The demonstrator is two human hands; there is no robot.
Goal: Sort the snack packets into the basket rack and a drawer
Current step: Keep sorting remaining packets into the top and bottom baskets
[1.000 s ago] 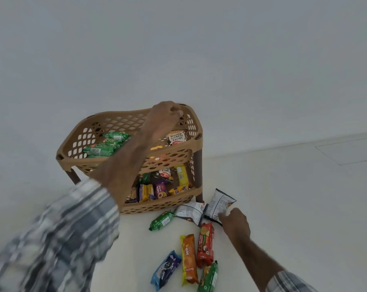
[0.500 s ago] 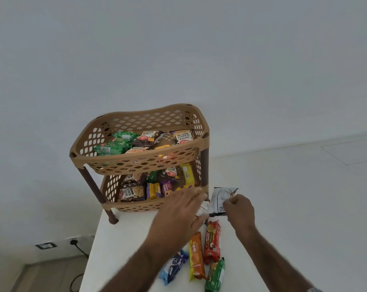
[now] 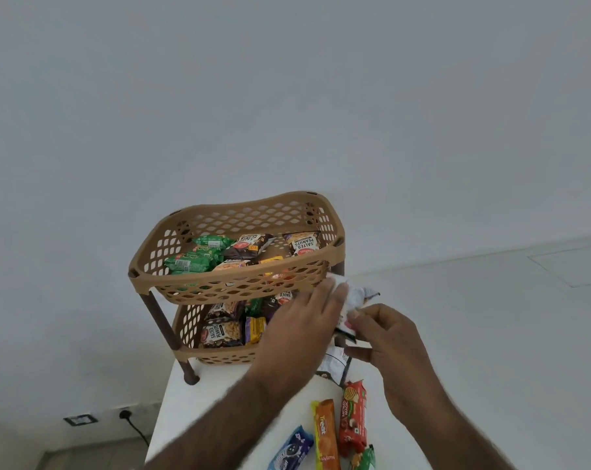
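Item: white packet [image 3: 356, 297]. Lifted off the table [image 3: 204, 396] since half a second ago; now just beside the right corner of the basket rack [image 3: 234, 283], at its upper basket.
Right hand [image 3: 390, 346]: pinches the packet's lower edge, as before.
Left hand [image 3: 306, 334]: has come up from the table; fingers straight, laid against the packet.
Second white packet [image 3: 334, 365]: unmoved, flat on the table below both hands.
Orange packet [image 3: 326, 432], red packet [image 3: 354, 415], blue packet [image 3: 291, 449], green packet [image 3: 366, 458]: unmoved.
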